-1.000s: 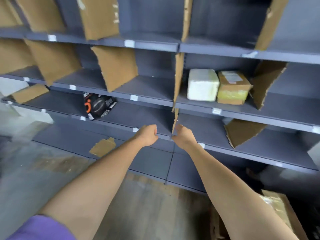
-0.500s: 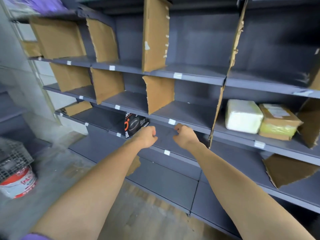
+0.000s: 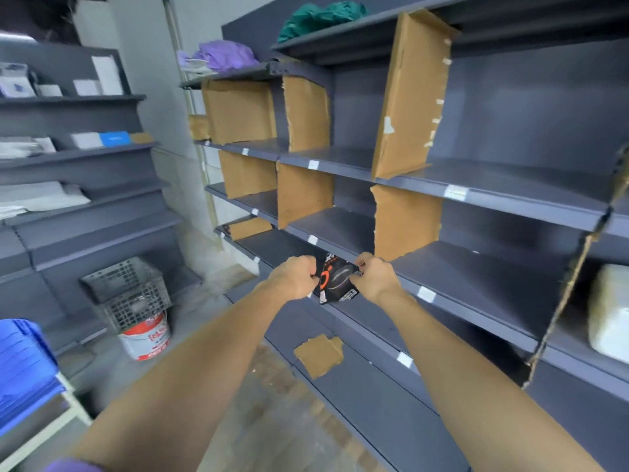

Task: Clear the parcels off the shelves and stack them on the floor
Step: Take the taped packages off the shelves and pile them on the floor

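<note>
Head view: in the lower half of the frame two bare forearms are stretched forward. At the centre, the black parcel [image 3: 337, 279] with the orange mark is now gripped from both sides: the left hand [image 3: 295, 276] is curled on its left edge and the right hand [image 3: 373, 274] pinches its right edge with bent fingers. Half a second ago both fists were closed on nothing and the parcel was lying apart on the shelf [image 3: 442, 287], so the pick is judged as begun; lifting and carrying to the floor remain. Lower, a cardboard scrap [image 3: 319, 358] is seen on the bottom shelf. At the right edge a white parcel [image 3: 609, 311] is waiting. Cardboard dividers [image 3: 406, 221] stand further up. At the left, a wire crate [image 3: 131, 289] sits on a paint bucket [image 3: 146, 337].
</note>
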The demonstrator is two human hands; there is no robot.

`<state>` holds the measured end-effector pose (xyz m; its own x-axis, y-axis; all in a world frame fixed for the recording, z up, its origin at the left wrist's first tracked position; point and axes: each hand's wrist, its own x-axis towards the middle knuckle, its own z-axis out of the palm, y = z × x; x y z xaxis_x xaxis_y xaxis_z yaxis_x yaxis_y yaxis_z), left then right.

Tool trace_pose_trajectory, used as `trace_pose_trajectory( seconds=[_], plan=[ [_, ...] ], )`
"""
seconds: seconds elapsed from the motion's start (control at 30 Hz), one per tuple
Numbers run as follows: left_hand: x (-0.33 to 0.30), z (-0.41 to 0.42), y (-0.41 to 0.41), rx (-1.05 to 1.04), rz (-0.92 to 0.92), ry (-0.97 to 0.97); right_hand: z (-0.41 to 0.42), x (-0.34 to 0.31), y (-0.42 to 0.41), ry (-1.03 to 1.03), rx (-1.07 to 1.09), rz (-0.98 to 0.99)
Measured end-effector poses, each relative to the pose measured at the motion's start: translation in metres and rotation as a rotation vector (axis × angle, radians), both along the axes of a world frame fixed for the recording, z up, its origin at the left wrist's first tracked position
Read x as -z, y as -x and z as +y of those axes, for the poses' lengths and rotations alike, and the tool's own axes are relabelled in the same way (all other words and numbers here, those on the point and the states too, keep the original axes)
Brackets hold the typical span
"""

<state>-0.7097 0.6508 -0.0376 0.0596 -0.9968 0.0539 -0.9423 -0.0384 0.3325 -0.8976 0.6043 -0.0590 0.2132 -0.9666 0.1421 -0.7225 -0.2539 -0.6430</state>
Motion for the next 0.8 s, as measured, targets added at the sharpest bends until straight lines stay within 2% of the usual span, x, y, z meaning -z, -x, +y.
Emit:
trace_pose_trajectory(
  seconds=[0.2, 0.37, 0.53, 0.63, 0.8],
  plan=[
    [-0.019, -0.027, -0.045, -0.033, -0.007, 0.020, -0.036, -0.021, -0.054, 0.017, -0.036, 0.023],
    [-0.034, -0.048, -0.117, -0.076, 0.023, 0.057, -0.059, -0.039, -0.137, 0.059, -0.111, 0.035],
    [-0.054, -0.076, -0.226, -0.130, 0.056, 0.126, -0.082, -0.051, -0.252, 0.135, -0.208, 0.101],
    [-0.075, -0.095, -0.304, -0.163, 0.142, 0.179, -0.103, -0.068, -0.323, 0.167, -0.238, 0.153],
    [-0.093, -0.124, -0.421, -0.210, 0.045, 0.151, -0.142, -0.089, -0.434, 0.181, -0.241, 0.105]
  ],
)
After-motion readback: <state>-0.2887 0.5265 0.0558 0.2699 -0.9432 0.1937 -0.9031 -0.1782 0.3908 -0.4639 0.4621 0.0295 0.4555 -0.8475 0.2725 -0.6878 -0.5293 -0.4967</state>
